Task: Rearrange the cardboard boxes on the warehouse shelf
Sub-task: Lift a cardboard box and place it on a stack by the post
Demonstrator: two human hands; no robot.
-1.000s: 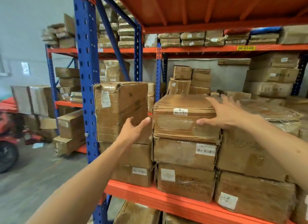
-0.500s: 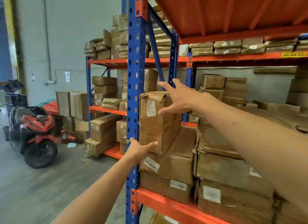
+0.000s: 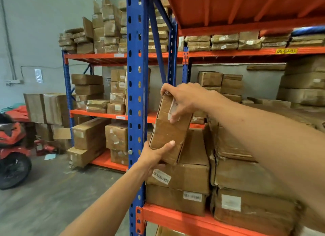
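Observation:
A tall brown cardboard box (image 3: 168,130) stands tilted on top of the left stack of boxes (image 3: 186,176) on the orange shelf (image 3: 175,216). My left hand (image 3: 154,156) grips its lower front corner, thumb on the front face. My right hand (image 3: 182,98) holds its top edge, fingers reaching down over a white label. To the right stands another stack of taped boxes (image 3: 246,176), partly hidden by my right forearm.
A blue upright post (image 3: 136,112) stands just left of the held box. More boxes fill the far racks (image 3: 98,98) and the upper shelf (image 3: 225,42). A red motorbike (image 3: 12,148) is parked on the grey floor at left.
My view swung left. My right hand left the middle stack's top box and closed on the tall box's top; my left hand closed on its lower corner. The box now leans.

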